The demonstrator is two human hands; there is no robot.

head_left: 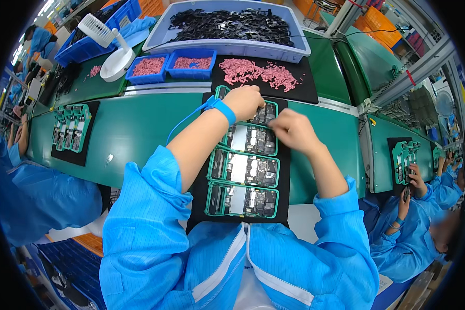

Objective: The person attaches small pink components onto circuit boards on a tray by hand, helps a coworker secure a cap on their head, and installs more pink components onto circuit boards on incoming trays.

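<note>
— Fingers [272, 123] of the right hand [294, 132] are pinched nearly closed, tips down on the topmost green-framed circuit board [264, 114] in the column of four lying on the black rectangular mat [201, 196]. Whether anything tiny sits between them, I cannot tell from where I stand.

— And the other one?

— Left hand [245, 101], with the blue antistatic wrist strap [221, 109], is curled loosely shut and rests on that same board's far edge, at about eleven o'clock from the right hand. It seems to be steadying the frame; I can't see it holding anything.

— So which step would you call it?

— I'd judge a small part is being seated on the top board. The heap of small pink parts [261, 72] lies on a black pad [305, 88] just beyond, at twelve o'clock from the hands, with the grey tub of black pieces [227, 26] behind it.

— What comes after?

— Probably the second green-framed board [250, 138], just below at six o'clock. That calls for a fresh pink piece from the heap and a careful, precise placement, since the boards sit edge to edge.
</note>
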